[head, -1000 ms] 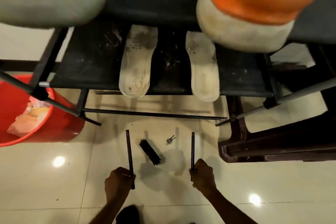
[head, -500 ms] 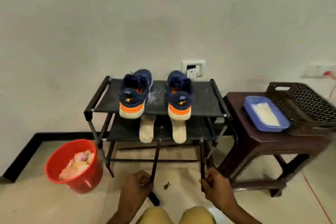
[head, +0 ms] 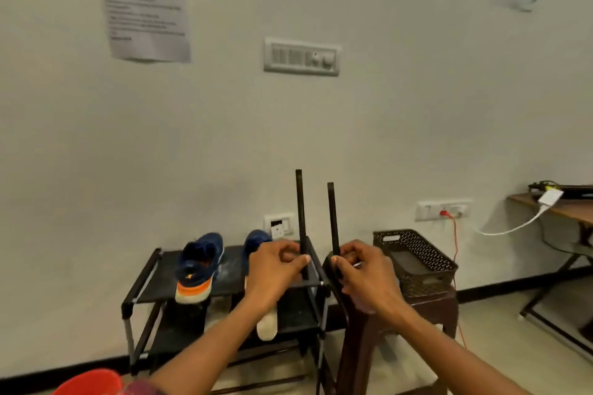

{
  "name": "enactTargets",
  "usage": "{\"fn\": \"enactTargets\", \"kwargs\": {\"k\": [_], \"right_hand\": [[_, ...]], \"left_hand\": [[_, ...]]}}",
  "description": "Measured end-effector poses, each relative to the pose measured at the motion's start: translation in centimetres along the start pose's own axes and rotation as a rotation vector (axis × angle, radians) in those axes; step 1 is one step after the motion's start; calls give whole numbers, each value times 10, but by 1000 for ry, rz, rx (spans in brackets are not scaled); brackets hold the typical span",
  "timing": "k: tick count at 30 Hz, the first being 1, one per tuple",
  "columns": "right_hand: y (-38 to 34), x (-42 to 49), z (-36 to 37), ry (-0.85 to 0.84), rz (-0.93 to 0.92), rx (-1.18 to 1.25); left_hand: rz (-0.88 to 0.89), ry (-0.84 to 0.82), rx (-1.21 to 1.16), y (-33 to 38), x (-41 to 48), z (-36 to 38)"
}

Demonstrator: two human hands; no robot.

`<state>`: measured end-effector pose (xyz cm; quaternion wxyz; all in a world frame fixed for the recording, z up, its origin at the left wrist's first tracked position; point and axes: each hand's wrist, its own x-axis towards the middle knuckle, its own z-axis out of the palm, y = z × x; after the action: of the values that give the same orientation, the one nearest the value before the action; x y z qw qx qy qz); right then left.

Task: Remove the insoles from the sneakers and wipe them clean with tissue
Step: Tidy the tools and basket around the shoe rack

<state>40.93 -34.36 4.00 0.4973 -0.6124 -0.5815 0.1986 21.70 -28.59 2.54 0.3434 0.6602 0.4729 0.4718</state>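
Hands | I am gripping a black rod (head: 300, 202) upright in each, left hand (head: 276, 269) and right hand (head: 365, 279) near but apart | insoles (head: 267, 327) are lying on the rack (head: 141, 279) lower shelf, under the sneakers (head: 199, 263) | I am judging them light, floppy, dusty; the near end is offering the best pinch.

The left hand (head: 276, 269) covers the lower part of the left rod (head: 300, 208) and, behind the grip, most of one sneaker (head: 256, 239); only a blue patch shows above the knuckles. The right hand (head: 362, 276) hides the lower end of the right rod (head: 332, 215) and much of the stool (head: 433, 308). Below the left grip, the forearm crosses both insoles (head: 266, 327). The bucket (head: 90, 383) is cut by the bottom edge. The print on the paper (head: 144, 3), far above the grips, is too blurred to read.
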Motion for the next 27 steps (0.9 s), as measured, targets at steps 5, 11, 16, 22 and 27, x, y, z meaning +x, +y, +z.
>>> {"fn": "enactTargets", "kwargs": {"k": [5, 11, 16, 22, 27], "right_hand": [[-10, 19, -50, 60, -9, 3], [11, 47, -89, 90, 48, 101], [62, 90, -121, 156, 106, 113], [151, 159, -155, 207, 252, -5], [227, 198, -169, 235, 411, -231]], "left_hand": [[18, -72, -71, 55, 21, 41], [-44, -170, -180, 77, 51, 110], [-97, -227, -237, 79, 89, 183], [-257, -312, -330, 53, 144, 287], [-413, -440, -292, 18, 177, 369]]}}
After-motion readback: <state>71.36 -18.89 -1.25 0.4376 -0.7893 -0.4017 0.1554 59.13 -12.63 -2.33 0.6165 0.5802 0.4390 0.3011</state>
